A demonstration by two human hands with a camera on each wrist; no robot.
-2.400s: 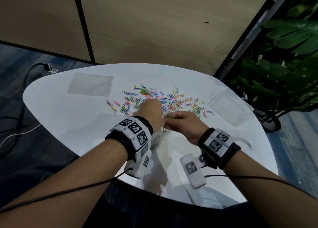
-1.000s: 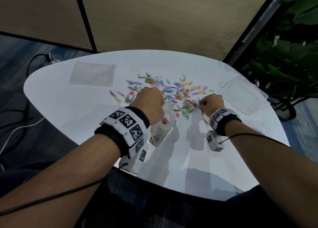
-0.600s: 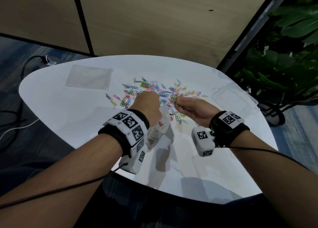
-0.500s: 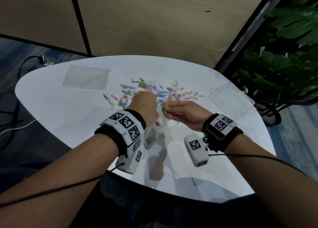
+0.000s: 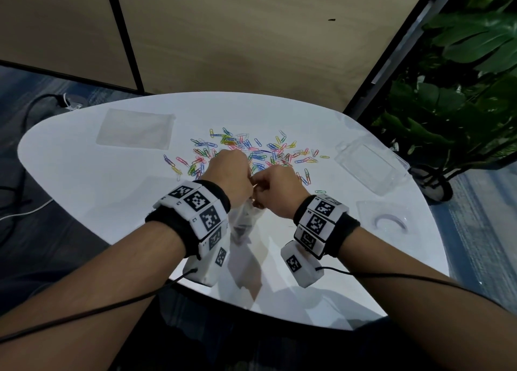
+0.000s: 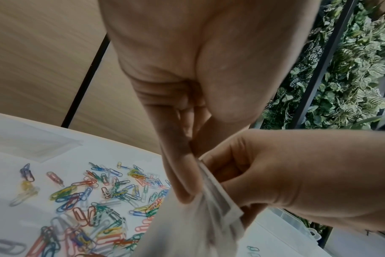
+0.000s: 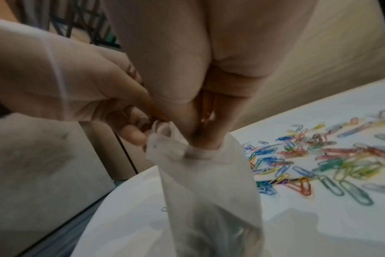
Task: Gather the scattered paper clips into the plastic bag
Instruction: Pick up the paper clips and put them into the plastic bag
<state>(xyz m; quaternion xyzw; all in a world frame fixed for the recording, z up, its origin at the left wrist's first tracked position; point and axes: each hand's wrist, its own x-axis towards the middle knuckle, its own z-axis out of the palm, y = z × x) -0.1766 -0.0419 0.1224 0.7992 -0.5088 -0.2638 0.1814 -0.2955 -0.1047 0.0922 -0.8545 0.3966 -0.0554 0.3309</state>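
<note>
Now your right hand [image 5: 275,187] is back from pile, fingertips [image 7: 205,139] together inside plastic bag [image 7: 209,182] mouth; left hand [image 5: 228,175] pinches rim. Paper clips [image 5: 251,149] mostly remain.

Office corner: wood-panel partition [image 5: 251,35], plant wall [image 6: 352,69]

Seen from below the wrist, the left hand [image 6: 200,73] pinches the upper edge of a translucent plastic bag [image 6: 200,224] between thumb and fingers, while the right hand [image 6: 297,177], fingers curled, takes its own grip on the same edge just beside it. Coloured paper clips [image 6: 103,200] lie scattered over the white counter [image 6: 9,224] at lower left. Behind stand a pale wood-grain wall [image 6: 42,52] and green foliage [image 6: 349,83].
</note>
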